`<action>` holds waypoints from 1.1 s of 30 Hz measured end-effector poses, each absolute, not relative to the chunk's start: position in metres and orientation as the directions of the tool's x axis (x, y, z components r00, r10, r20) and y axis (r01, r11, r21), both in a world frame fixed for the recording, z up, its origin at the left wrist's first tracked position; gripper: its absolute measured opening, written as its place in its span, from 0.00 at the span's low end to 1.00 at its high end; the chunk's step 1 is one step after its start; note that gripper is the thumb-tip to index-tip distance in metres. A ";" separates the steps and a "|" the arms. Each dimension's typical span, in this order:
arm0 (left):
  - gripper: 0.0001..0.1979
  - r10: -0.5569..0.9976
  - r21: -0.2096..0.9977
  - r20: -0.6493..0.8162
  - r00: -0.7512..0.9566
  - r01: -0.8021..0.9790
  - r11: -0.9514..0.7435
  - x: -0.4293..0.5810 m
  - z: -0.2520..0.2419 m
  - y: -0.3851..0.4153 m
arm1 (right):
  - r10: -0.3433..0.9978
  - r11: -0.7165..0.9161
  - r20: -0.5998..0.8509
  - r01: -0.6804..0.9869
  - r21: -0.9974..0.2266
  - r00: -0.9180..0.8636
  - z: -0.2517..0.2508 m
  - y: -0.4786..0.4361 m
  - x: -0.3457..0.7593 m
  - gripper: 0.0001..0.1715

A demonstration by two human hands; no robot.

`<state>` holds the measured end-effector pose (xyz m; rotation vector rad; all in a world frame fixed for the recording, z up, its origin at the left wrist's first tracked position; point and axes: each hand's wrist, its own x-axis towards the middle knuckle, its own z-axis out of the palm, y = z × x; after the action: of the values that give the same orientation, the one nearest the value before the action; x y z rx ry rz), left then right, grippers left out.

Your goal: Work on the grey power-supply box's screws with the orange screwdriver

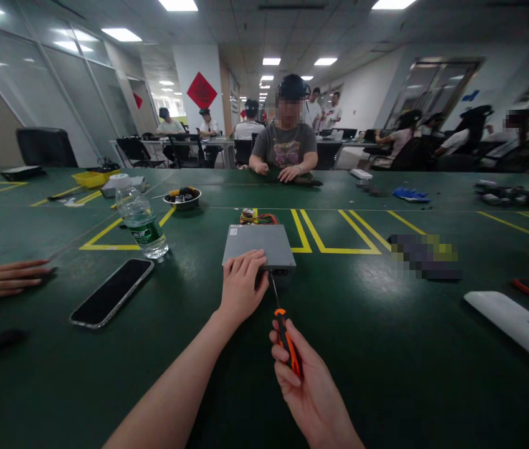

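White label on the box (264, 240), far-left corner of its top; print too small to read. Green label on the bottle (145, 227), lettering not legible. Box sits on the worktop (386, 374), directly under the left hand (243, 284): unclenched, fingers laid on its top, thumb at the near face. Right hand (304, 374) grasps the screwdriver (283, 330), shaft reaching the near face just right of the left thumb. Wires (264, 218) beyond the box. Left of the left hand: phone (112, 293), bottle past it. Farther out, a bowl (184, 204) of dark and yellow items.
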<state>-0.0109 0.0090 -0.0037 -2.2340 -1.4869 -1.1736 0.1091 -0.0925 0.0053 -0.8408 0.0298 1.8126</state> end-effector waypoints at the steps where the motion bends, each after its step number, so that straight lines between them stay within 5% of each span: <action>1: 0.12 0.682 0.242 0.711 0.173 0.850 -0.467 -0.011 -0.004 0.009 | 0.827 -0.396 -0.542 -0.839 -0.373 -0.149 0.006 -0.092 0.110 0.05; 9: 0.11 0.689 0.244 0.703 0.177 0.850 -0.467 -0.011 -0.003 0.009 | 0.773 -0.450 -0.608 -0.833 -0.322 -0.182 0.008 -0.091 0.111 0.12; 17: 0.11 0.691 0.253 0.703 0.169 0.849 -0.465 -0.011 -0.003 0.009 | 0.780 -0.425 -0.613 -0.826 -0.370 -0.126 0.008 -0.090 0.111 0.07; 24: 0.11 0.686 0.252 0.708 0.170 0.846 -0.469 -0.011 -0.004 0.010 | 0.749 -0.499 -0.620 -0.814 -0.296 -0.233 0.008 -0.090 0.110 0.17; 28: 0.11 0.684 0.243 0.709 0.174 0.850 -0.467 -0.011 -0.005 0.010 | 0.781 -0.452 -0.593 -0.831 -0.324 -0.194 0.006 -0.090 0.108 0.11; 33: 0.11 0.685 0.242 0.707 0.175 0.851 -0.466 -0.012 -0.005 0.010 | 0.758 -0.491 -0.583 -0.844 -0.217 -0.291 0.007 -0.088 0.109 0.17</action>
<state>-0.0120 0.0103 -0.0050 -2.2384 -1.4914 -1.1675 0.1089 -0.0875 0.0073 -0.7809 0.1602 1.9365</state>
